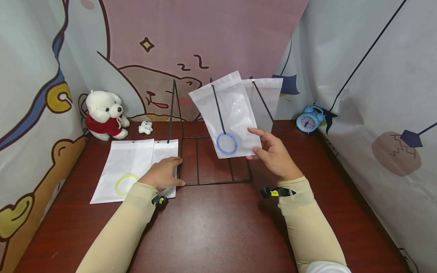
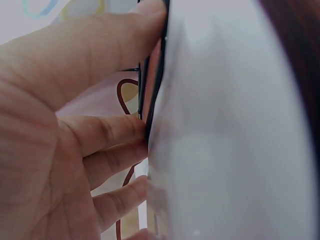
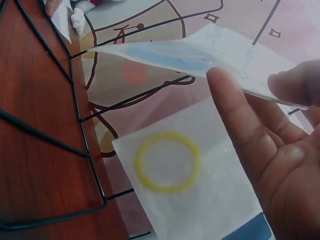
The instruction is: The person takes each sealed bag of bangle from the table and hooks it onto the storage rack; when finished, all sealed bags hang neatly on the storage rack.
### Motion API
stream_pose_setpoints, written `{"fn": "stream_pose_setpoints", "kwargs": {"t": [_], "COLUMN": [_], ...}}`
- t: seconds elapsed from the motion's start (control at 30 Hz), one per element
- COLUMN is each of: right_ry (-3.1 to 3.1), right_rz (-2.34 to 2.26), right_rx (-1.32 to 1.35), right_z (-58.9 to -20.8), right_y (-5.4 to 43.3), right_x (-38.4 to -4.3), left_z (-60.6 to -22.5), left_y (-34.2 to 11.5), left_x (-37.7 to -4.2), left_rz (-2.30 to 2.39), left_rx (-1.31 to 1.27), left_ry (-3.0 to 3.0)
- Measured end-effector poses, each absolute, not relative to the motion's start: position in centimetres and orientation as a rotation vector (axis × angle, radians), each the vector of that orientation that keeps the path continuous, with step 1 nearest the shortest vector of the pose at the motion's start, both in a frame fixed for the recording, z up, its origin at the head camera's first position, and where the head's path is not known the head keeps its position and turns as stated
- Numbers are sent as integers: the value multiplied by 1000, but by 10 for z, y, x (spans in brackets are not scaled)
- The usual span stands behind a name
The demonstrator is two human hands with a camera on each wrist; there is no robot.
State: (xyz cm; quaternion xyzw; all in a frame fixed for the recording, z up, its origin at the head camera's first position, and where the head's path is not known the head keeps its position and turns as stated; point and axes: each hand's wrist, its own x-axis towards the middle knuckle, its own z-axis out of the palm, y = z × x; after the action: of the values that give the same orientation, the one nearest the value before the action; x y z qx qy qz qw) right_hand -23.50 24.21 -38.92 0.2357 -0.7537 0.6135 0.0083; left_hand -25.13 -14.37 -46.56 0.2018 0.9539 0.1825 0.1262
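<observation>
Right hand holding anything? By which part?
Yes: the right hand pinches the blue-ringed white pouch near its lower right corner as the head view shows it, between thumb and fingers.

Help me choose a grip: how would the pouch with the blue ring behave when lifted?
The pouch is probably light and bendy: it looks thin edge-on in the right wrist view. Its shine suggests slight slipperiness. The blue ring near its bottom may make that end heavier.

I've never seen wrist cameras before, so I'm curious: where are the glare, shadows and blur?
Head view: pale sheen on the wooden table, dark shadow beside the right sleeve; left wrist view: white pouch badly blurred up close; right wrist view: right hand partly shaded, yellow ring fairly sharp.
</observation>
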Motion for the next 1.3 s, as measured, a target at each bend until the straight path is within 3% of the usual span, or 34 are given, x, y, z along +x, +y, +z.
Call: {"fn": "stream_pose_setpoints", "kwargs": {"t": [1.3], "right_ry": [-2480], "right_rz": [1931], "right_rx": [823], "right_z": [-411], "right_y": [240], "right_x": [-249], "left_z": [-466], "left_y": [-145], "left_x": [-253], "left_rz": [526], "left_rx": [599], "left_ry": [2778]}}
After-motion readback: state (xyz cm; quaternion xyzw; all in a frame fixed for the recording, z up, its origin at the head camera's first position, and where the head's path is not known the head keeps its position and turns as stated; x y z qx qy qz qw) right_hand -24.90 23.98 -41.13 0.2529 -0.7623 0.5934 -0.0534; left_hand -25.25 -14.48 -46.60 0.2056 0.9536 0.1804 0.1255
